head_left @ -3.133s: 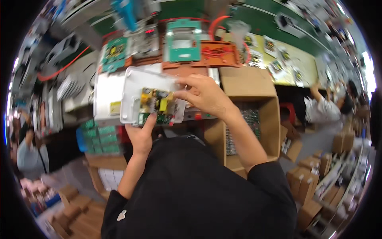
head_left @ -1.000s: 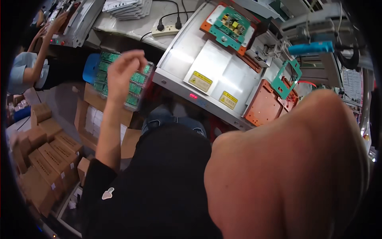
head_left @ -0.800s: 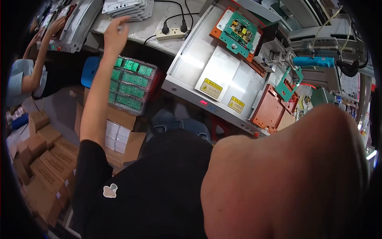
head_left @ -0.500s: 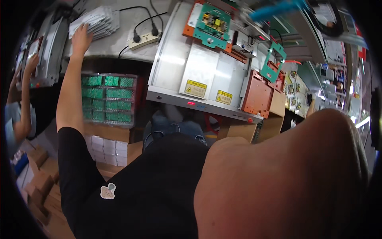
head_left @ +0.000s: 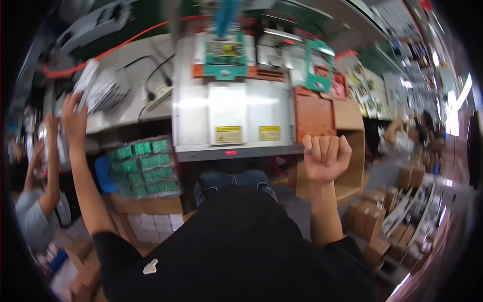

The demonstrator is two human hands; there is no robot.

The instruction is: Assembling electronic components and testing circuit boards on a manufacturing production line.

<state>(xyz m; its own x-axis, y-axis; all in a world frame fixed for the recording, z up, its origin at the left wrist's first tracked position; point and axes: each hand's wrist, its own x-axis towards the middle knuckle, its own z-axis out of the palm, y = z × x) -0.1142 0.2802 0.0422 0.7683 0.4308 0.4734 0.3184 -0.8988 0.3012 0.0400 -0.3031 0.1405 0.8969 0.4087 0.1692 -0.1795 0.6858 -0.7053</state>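
Note:
My left hand is closed on a thin white flat piece, which stands up tilted from the fingers. Right beside it lies a loose stack of similar white flat pieces on the bench. My right hand is curled into a fist at the near edge of an orange-brown fixture plate; whatever its fingers may hold is hidden. In the middle stands a silver machine bed. At its far end a green carrier frame holds a circuit board, partly blurred.
Below the bench at left are a clear tray of green boards and a carton. An open cardboard box stands by my right hand. Another green frame leans at back right. A co-worker's arm is at far left.
My left hand has lifted a white flat piece off the stack. My right arm, formerly large and close to the camera, has come down to the fixture plate's edge. The view has swung.

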